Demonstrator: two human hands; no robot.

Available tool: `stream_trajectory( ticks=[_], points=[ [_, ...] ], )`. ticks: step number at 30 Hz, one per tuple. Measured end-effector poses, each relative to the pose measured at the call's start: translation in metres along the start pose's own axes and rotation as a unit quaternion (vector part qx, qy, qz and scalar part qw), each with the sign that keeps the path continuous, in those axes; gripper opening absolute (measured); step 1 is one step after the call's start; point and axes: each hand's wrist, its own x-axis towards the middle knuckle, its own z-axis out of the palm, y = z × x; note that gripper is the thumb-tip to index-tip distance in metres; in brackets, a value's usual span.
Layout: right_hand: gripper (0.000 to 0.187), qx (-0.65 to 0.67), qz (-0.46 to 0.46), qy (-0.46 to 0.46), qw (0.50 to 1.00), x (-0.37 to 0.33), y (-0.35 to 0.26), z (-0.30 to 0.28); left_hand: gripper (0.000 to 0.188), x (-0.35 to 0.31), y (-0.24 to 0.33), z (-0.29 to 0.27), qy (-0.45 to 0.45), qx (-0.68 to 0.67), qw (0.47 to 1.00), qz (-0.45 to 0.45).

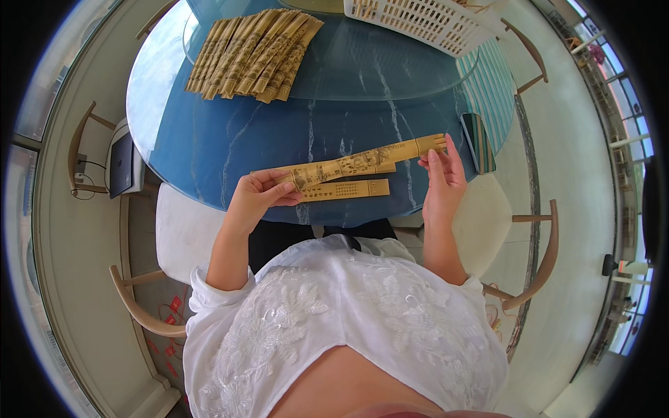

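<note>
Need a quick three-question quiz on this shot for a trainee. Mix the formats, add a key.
1. True or false: the right hand grips the left end of the raised tan printed strip.

2. Which thing is at the far side of the blue table?
A) a red bucket
B) a white perforated basket
C) a metal pot

3. Fill the gap: the fanned pile of similar tan pieces lies on the far ____ part of the table.

Key:
1. False; the left hand has the left end, the right hand the right end.
2. B
3. left
</note>
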Motion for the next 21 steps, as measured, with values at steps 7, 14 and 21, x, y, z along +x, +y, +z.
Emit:
stream_trajectory(
  ticks=[7,14,21],
  points=[
    [0.049,-0.03,-0.072,-0.017,0.997,0.001,0.004,0.001,0.027,0.002,0.001,-0.001,-0.022,0.0,1.0,-0.011],
    [0.043,-0.205,-0.206,0.02,0.956,0.001,0.01,-0.002,0.027,0.004,0.0,-0.002,-0.034,-0.007,0.999,-0.022],
    [0.043,-0.199,-0.198,0.022,0.96,0.002,0.015,-0.002,0.027,0.003,-0.002,-0.004,-0.03,-0.023,0.999,-0.022]
  ],
)
